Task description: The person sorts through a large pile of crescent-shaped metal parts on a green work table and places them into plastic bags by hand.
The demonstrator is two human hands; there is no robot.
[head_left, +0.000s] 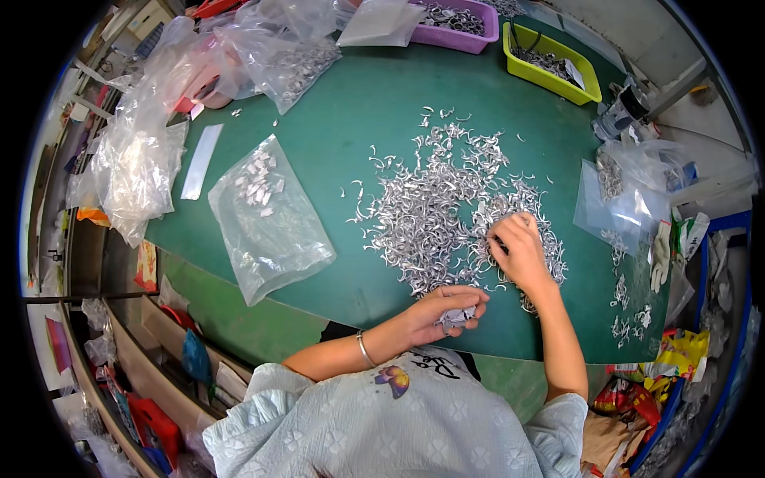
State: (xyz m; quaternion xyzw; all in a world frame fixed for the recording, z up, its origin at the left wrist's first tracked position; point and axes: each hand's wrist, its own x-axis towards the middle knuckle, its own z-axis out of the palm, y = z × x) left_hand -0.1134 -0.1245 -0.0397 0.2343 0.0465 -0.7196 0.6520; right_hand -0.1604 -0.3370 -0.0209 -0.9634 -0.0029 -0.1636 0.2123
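"Hundreds of small metal pieces [426,219]. What do they look like?"

"Silver-grey and shiny, thin, curved like little crescents. They lie heaped on the green table [343,159], right of its middle and spreading toward the near edge, with strays around the heap."

"And the hands?"

"The left hand [432,311] is by the near edge, half closed, cupped around a small silvery bunch [456,318]. The right hand [522,248] is at the right side of the heap, fingers curled down; I can't tell whether it has hold of a piece."

"Any writing?"

"Dark lettering on the shirt [382,434], next to a printed butterfly [393,381]. The yellow packet [684,354] past the near right corner is printed too, too small to make out."

"Which way do the pieces point?"

"Every way. Each one's long axis runs tip to tip across its bend, and neighbours cross at all angles."

"What else is on the table?"

"Toward the left, a clear bag [275,247] with pale bits inside; along the far edge, a purple tray [448,38] and a lime tray [550,85], both holding metal parts."
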